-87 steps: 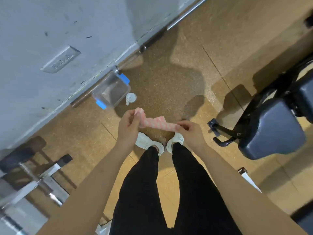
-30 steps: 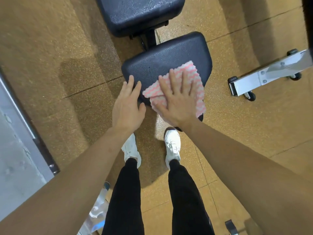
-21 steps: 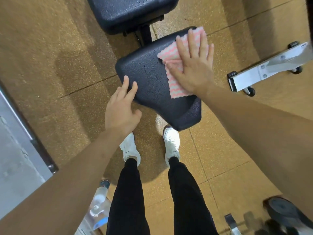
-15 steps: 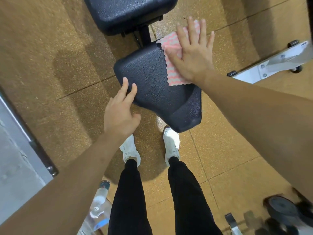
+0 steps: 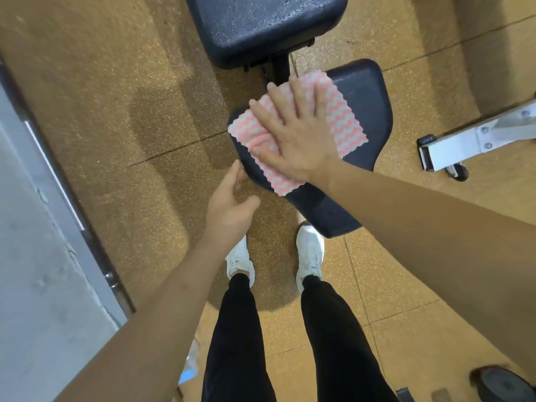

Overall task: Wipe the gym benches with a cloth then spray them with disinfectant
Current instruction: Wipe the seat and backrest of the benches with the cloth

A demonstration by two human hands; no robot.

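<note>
Overhead, scene: a person stands on a speckled tan floor (image 5: 121, 117), looking down at a two-pad gym counter.
Cloth (image 5: 345, 123): thin, with pink and white wavy stripes and zigzag-cut edges; it lies spread on the seat pad, bunched slightly under the palm, one corner reaching past the pad's left edge.
Seat pad (image 5: 368, 94): dark navy, pebbled vinyl with rounded corners, tilted across the view, its near end above the right shoe.
Back pad (image 5: 261, 21): same dark vinyl, at the top, joined to the seat by a black frame post.
Right hand (image 5: 295, 132): flat, fingers spread wide, palm pressing the cloth onto the seat.
Left hand (image 5: 232, 207): empty and loosely open, fingertips at the seat pad's left edge; whether they touch it cannot be told.
Shoes (image 5: 309, 253): white, under black trousers.
White frame leg (image 5: 475, 140): at the right, with a small wheel.
</note>
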